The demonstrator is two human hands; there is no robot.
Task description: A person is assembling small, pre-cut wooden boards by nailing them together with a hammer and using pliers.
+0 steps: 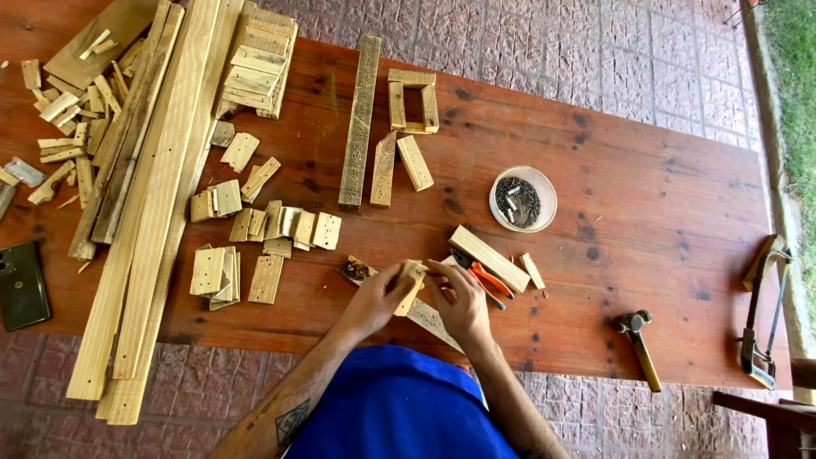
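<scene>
Both hands are at the near edge of the wooden table (pixel 646 195), right in front of the person in the blue shirt. The left hand (pixel 374 302) has its fingers wrapped around a small wooden block (pixel 412 285), clamped on its lower half. The right hand (pixel 459 302) comes in from the other side, fingertips pinched against the block's upper end.

The block is a short pale piece, held just above the tabletop. Its long axis runs on a slant: the top end points up and slightly right toward the far side of the table, the bottom end down toward the person's body. Whether anything small sits between the right fingers cannot be told.

Just beyond the right hand lie pliers with orange handles (pixel 484 276), handles pointing right, and beside them a longer wood strip (pixel 489 257) lying diagonally. A thin slat (pixel 429 319) runs under the hands, angled down to the right.

Further out, a round white bowl of dark nails (pixel 523 200) sits well apart from the hands. A hammer (pixel 639 344) lies near the front edge on the right, head toward the table's middle. A hacksaw (pixel 761 327) hangs at the right end.

To the left: scattered short offcuts (pixel 255 229), long planks (pixel 153 204), and a dark phone (pixel 21 285) at the edge.
</scene>
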